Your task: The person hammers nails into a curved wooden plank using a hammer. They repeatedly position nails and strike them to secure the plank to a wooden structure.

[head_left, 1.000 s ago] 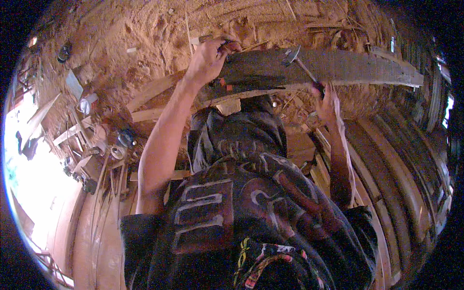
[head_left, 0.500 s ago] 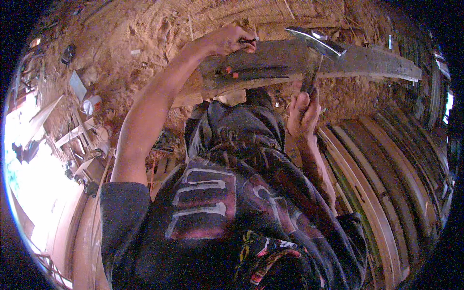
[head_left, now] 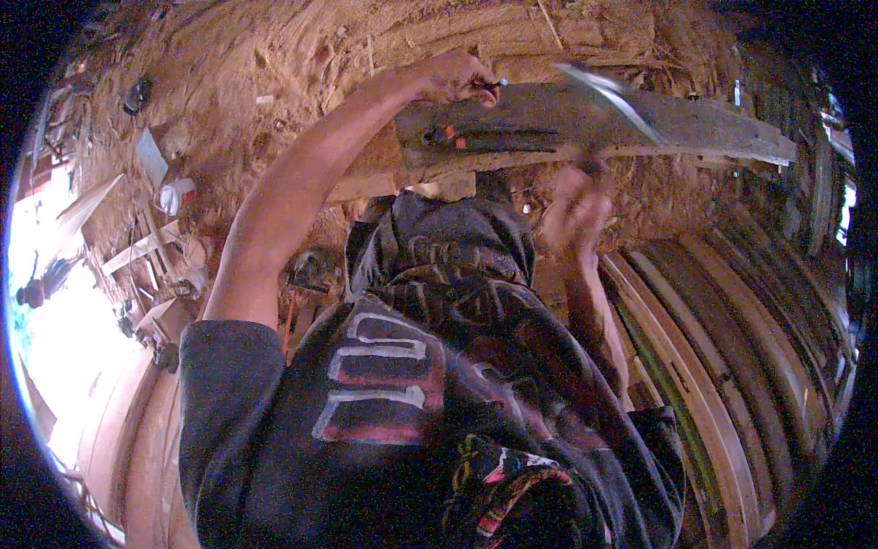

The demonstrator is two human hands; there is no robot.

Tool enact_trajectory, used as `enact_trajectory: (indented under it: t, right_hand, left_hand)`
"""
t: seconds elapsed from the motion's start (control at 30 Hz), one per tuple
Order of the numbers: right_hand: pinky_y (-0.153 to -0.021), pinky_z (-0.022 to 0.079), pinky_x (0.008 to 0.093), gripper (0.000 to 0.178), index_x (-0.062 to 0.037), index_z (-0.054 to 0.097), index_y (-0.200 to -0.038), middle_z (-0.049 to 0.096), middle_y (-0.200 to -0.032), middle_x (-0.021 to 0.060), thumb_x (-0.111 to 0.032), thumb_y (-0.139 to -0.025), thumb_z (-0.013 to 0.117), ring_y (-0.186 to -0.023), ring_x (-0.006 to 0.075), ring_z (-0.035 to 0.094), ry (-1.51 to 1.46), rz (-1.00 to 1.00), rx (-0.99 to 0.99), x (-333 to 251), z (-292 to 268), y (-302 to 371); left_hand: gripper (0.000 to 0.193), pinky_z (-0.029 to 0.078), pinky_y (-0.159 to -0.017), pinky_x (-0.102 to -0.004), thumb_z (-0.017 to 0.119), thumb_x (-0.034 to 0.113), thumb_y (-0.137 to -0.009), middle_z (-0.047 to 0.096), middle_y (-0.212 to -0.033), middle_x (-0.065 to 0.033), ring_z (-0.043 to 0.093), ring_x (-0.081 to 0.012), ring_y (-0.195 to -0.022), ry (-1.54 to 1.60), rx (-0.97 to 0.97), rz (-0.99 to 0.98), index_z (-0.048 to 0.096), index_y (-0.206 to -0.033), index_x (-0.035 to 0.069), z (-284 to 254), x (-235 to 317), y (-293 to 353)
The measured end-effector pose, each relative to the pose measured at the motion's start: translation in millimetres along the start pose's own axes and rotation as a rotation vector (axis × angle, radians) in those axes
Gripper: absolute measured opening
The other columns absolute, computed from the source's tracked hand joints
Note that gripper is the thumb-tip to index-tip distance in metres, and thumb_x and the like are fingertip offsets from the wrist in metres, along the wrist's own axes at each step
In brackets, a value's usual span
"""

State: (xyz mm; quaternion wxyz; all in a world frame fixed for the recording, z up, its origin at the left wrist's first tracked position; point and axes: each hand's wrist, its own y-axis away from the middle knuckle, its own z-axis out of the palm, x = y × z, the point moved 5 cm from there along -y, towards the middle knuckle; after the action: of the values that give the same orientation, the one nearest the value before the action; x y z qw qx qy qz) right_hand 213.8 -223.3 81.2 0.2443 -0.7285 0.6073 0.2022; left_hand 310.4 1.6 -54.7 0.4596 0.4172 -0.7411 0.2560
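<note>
My right hand point(head_left: 580, 209) is wrapped round the handle of a claw hammer, which is smeared by motion. The hammer's shiny metal head point(head_left: 615, 96) is over the grey wooden plank point(head_left: 686, 121) lying across in front of me. At the plank's far left edge my left hand point(head_left: 460, 79) is closed in a pinch. A tiny pale tip shows at its fingers, too small to name. On the plank, nearer me, lies a dark long-handled tool point(head_left: 503, 141) with orange-red parts at its left end.
Stacked long boards point(head_left: 732, 348) fill the right side. Sawdust-covered ground point(head_left: 302, 55) spreads beyond the plank. At left lie a white container point(head_left: 174, 197), a pale flat piece point(head_left: 151, 157) and wood scraps point(head_left: 142, 249), near a bright opening.
The hammer and my right hand are now blurred by motion, the head tilted more steeply. My left hand stays pinched at the plank's edge. The whole view has shifted slightly.
</note>
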Motion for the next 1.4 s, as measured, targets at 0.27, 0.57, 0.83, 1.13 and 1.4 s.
enact_trajectory:
  t: [0.27, 0.57, 0.83, 1.13, 1.4]
  right_hand:
    - [-0.060, 0.049, 0.0442, 0.040, 0.0001, 0.057, -0.113, 0.065, -0.084, 0.0228, -0.037, -0.100, 0.048, -0.070, 0.0368, 0.063, -0.214, -0.053, 0.196, -12.9, -27.9, -7.6]
    - [-0.071, 0.054, 0.0453, 0.037, 0.0029, 0.058, -0.116, 0.062, -0.105, 0.0306, -0.027, -0.095, 0.060, -0.084, 0.0436, 0.065, -0.183, -0.023, -0.110, -14.6, -17.9, -15.6]
    - [-0.069, 0.049, 0.0494, 0.040, 0.0014, 0.057, -0.107, 0.064, -0.086, 0.0209, -0.037, -0.099, 0.049, -0.078, 0.0435, 0.062, 0.199, -0.061, -0.313, 39.2, 16.9, -23.9]
    - [-0.077, 0.047, 0.0444, 0.050, 0.0027, 0.059, -0.103, 0.063, -0.088, 0.0199, -0.046, -0.098, 0.051, -0.084, 0.0363, 0.061, 0.091, 0.075, -0.206, 161.2, 17.4, -114.7]
    - [-0.098, 0.039, 0.0482, 0.053, 0.0061, 0.055, -0.119, 0.055, -0.119, 0.0299, -0.042, -0.098, 0.052, -0.110, 0.0449, 0.051, 0.021, -0.032, -0.097, 236.7, 37.8, -172.1]
  left_hand:
    - [0.017, 0.053, -0.076, -0.0344, 0.067, 0.016, -0.089, 0.073, -0.091, -0.0079, 0.070, -0.0189, -0.083, 0.164, -0.046, -0.016, 0.070, -0.101, 0.006, 10.2, -29.0, -2.7]
    - [0.015, 0.052, -0.079, -0.0354, 0.065, 0.019, -0.091, 0.072, -0.089, -0.0067, 0.069, -0.0200, -0.083, 0.027, -0.095, 0.000, 0.069, -0.099, 0.007, 6.9, -16.4, 1.8]
    - [0.027, 0.052, -0.072, -0.0389, 0.063, 0.032, -0.092, 0.071, -0.085, -0.0119, 0.068, -0.0243, -0.079, 0.020, -0.005, 0.026, 0.068, -0.098, 0.007, 3.6, -15.3, -4.7]
    - [0.048, 0.050, -0.054, -0.0483, 0.047, 0.037, -0.096, 0.063, -0.062, -0.0180, 0.063, -0.0374, -0.056, -0.038, 0.977, -0.416, 0.064, -0.065, 0.005, 41.8, 41.1, -7.6]
    - [0.032, 0.050, -0.045, -0.0459, 0.051, 0.030, -0.089, 0.065, -0.059, -0.0126, 0.061, -0.0325, -0.047, -0.325, 0.992, -0.459, 0.070, -0.071, 0.011, 60.1, 43.4, -37.6]
